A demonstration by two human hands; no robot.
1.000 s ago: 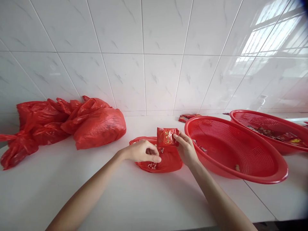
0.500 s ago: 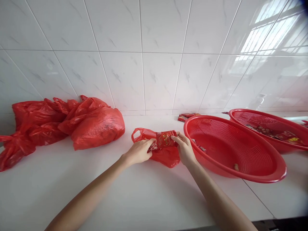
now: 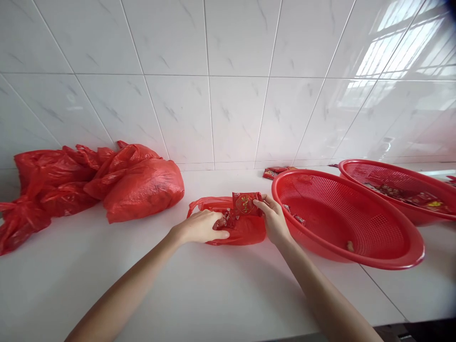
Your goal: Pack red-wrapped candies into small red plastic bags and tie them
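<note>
A red plastic bag (image 3: 249, 232) lies on the white counter with its mouth spread wide. My left hand (image 3: 203, 226) is at the bag's left side, thumb apart from the fingers; its fingertips touch small red-and-white packets (image 3: 228, 218) in the mouth, and whether they grip one is unclear. My right hand (image 3: 272, 216) pinches the right edge of a red packet with gold print (image 3: 245, 204), held upright above the bag. Just to the right stands a red perforated basket (image 3: 320, 216) with a few small packets and a light brown piece inside.
Full red plastic bags (image 3: 142, 190) sit on the left against the tiled wall. A second red basket (image 3: 399, 175) holding packets is at the far right. Flat red packets (image 3: 276, 172) lie behind the nearer basket.
My left hand has moved slightly left and down, its thumb now spread. The bag's mouth is wider, showing small packets. The red packet in my right hand hangs more upright, apart from my left hand.
</note>
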